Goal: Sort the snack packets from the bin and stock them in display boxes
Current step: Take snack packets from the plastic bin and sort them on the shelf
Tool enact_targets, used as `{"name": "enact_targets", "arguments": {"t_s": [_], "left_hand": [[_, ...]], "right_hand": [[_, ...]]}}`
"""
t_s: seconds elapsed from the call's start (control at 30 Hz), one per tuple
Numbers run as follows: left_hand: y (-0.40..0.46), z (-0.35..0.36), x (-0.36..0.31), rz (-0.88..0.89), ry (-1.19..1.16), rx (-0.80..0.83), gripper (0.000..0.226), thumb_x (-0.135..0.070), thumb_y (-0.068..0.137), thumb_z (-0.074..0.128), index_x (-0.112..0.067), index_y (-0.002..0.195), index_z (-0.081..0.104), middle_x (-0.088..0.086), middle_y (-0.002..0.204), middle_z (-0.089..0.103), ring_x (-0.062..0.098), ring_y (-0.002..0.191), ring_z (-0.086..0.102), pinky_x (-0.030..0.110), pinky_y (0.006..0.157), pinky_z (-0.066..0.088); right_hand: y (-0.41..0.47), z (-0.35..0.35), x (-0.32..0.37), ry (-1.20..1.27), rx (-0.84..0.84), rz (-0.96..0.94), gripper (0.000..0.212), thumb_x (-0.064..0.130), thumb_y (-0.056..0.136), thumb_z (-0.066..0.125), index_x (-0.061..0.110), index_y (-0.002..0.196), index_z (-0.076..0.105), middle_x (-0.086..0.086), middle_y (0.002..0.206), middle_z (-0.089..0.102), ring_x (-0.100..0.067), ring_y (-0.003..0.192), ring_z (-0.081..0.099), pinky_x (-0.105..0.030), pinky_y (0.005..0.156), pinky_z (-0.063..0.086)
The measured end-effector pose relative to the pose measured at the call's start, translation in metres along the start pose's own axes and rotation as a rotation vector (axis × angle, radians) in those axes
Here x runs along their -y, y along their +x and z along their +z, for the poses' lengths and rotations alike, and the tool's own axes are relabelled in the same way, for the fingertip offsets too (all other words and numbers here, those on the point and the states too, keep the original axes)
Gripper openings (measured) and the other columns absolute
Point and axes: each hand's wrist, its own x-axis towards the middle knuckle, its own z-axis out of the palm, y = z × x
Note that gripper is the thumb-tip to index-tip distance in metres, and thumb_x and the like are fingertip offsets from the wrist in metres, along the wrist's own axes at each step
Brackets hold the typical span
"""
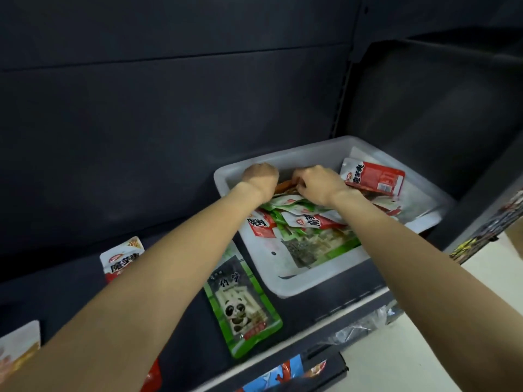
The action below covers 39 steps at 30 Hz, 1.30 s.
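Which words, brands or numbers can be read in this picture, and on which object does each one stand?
"竹笋": on the green panda packet lying on the dark shelf.
"魔芋爽" and "20%": on the red and white packet at left.
"魔芋爽": on the red packet leaning in the white bin.
Print on the packets in the pile is partly hidden and blurred, unreadable.

Two bare forearms, no sleeves visible. Left hand (261, 176) and right hand (317, 183) ungloved, wrists unadorned.
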Motion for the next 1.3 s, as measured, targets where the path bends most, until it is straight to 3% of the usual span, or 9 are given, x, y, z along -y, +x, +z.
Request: {"name": "enact_targets", "arguments": {"t_s": [0.17,0.33,0.43,0.5,0.7,0.8,1.07,1.2,1.3], "left_hand": [[-0.022,-0.013,0.006,-0.047,-0.005,-0.216,0.026,-0.018,0.097,0.044,-0.003,0.113,0.058,0.014,0.113,0.060,0.033,0.100,0.060,0.036,0.068,0.040],[-0.078,-0.030,0.042,-0.097,-0.791,-0.402,0.019,-0.025,0.091,0.060,-0.015,0.102,0.071,0.003,0.100,0.066,0.021,0.091,0.063,0.033,0.078,0.050],[-0.123,-0.036,0.048,-0.148,-1.372,-0.302,0.026,-0.012,0.089,0.064,-0.015,0.115,0.065,0.002,0.101,0.068,0.021,0.097,0.067,0.032,0.077,0.057],[-0.156,-0.037,0.052,-0.159,-1.513,-0.258,0.038,-0.006,0.088,0.064,-0.017,0.124,0.057,0.002,0.104,0.067,0.017,0.096,0.066,0.027,0.073,0.058],[-0.255,-0.014,0.090,-0.400,-1.308,-0.290,0.054,-0.009,0.079,0.073,-0.017,0.128,0.051,-0.001,0.105,0.066,0.014,0.087,0.067,0.023,0.069,0.056],[-0.297,0.006,0.111,-0.474,-1.123,-0.246,0.071,-0.016,0.077,0.076,-0.018,0.138,0.042,-0.008,0.104,0.059,0.013,0.089,0.065,0.031,0.082,0.053],[-0.355,0.041,0.139,-0.510,-0.985,-0.114,0.070,-0.011,0.080,0.073,-0.017,0.141,0.039,0.005,0.119,0.061,0.015,0.082,0.065,0.032,0.080,0.054],[-0.380,0.048,0.144,-0.526,-0.759,-0.144,0.063,-0.018,0.085,0.067,-0.015,0.142,0.039,0.011,0.138,0.043,0.023,0.115,0.055,0.027,0.093,0.041],[-0.396,0.049,0.147,-0.524,-0.648,-0.207,0.059,-0.018,0.089,0.060,-0.011,0.143,0.036,0.012,0.146,0.036,0.029,0.131,0.039,0.033,0.106,0.031]], "right_hand": [[-0.015,-0.009,0.000,0.103,0.009,-0.022,0.024,0.026,0.093,0.050,0.026,0.112,0.063,-0.008,0.118,0.064,-0.031,0.107,0.058,-0.038,0.090,0.048],[-0.050,-0.032,0.035,0.621,-0.279,0.063,0.023,0.033,0.094,0.054,0.018,0.109,0.063,-0.004,0.103,0.069,-0.021,0.100,0.063,-0.036,0.089,0.049],[-0.072,-0.040,0.081,0.950,-0.309,0.061,0.029,0.030,0.090,0.063,0.019,0.115,0.053,-0.001,0.103,0.065,-0.016,0.093,0.065,-0.040,0.084,0.054],[-0.086,-0.042,0.112,0.959,-0.355,0.012,0.038,0.025,0.087,0.068,0.018,0.120,0.051,0.001,0.106,0.064,-0.015,0.092,0.064,-0.039,0.082,0.055],[-0.134,-0.021,0.197,0.934,-0.189,-0.089,0.047,0.011,0.085,0.068,0.015,0.128,0.051,-0.001,0.098,0.064,-0.015,0.085,0.062,-0.026,0.076,0.050],[-0.147,0.005,0.231,0.931,-0.050,-0.096,0.047,0.006,0.086,0.065,0.015,0.130,0.052,-0.007,0.102,0.067,-0.015,0.085,0.062,-0.029,0.079,0.052],[-0.168,0.049,0.292,0.917,0.099,-0.025,0.054,0.005,0.083,0.069,0.013,0.132,0.047,-0.008,0.109,0.069,-0.021,0.103,0.064,-0.035,0.091,0.050],[-0.178,0.051,0.319,0.997,0.164,-0.030,0.056,0.005,0.082,0.070,0.008,0.133,0.049,-0.011,0.115,0.066,-0.022,0.107,0.062,-0.027,0.089,0.049],[-0.183,0.062,0.348,1.054,0.256,0.017,0.048,0.002,0.083,0.068,0.005,0.128,0.052,-0.015,0.113,0.065,-0.025,0.101,0.062,-0.039,0.092,0.051]]}}
